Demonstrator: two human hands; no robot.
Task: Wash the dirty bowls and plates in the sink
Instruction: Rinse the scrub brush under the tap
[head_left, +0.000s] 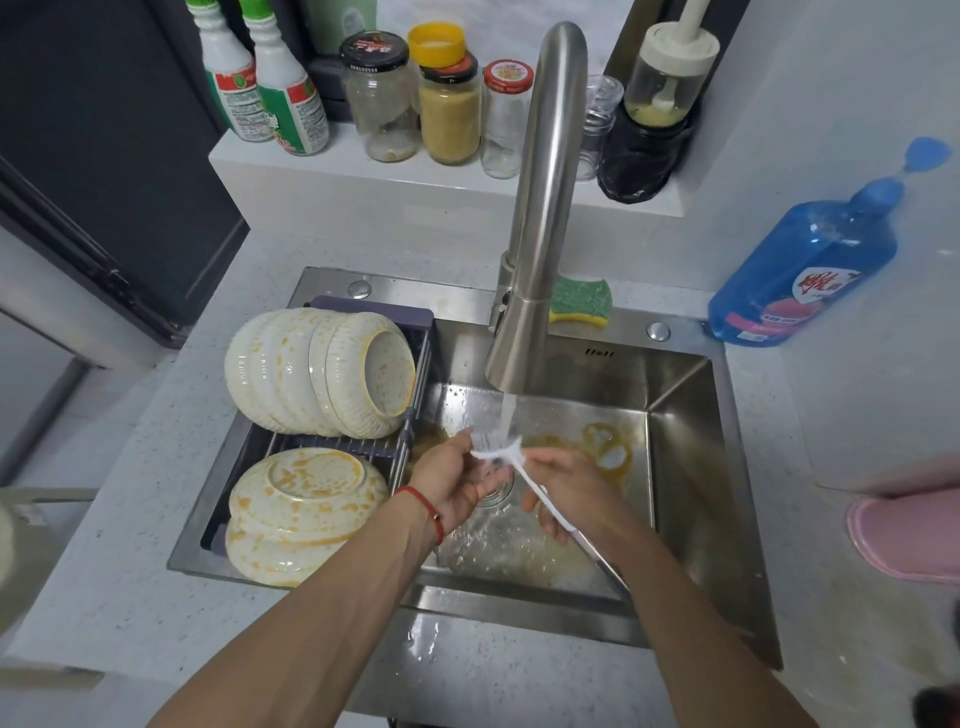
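My right hand (569, 491) grips the handle of a white dish brush (498, 451) and holds its bristle head under the running water from the faucet (540, 218). My left hand (452, 486) touches the bristles with its fingertips. Several stained white bowls (322, 371) stand on edge in a purple drain rack (410, 447) across the sink's left side. Stacked plates and a bowl (301, 512), spotted with orange sauce, lie upside down in front of them. The steel sink (691, 467) holds orange residue near the drain.
A green-and-yellow sponge (581, 301) lies behind the faucet. A blue dish soap bottle (800, 270) stands on the right counter. Jars (449, 98) and spray bottles (265, 78) line the back ledge. A pink object (909, 535) sits at the right edge.
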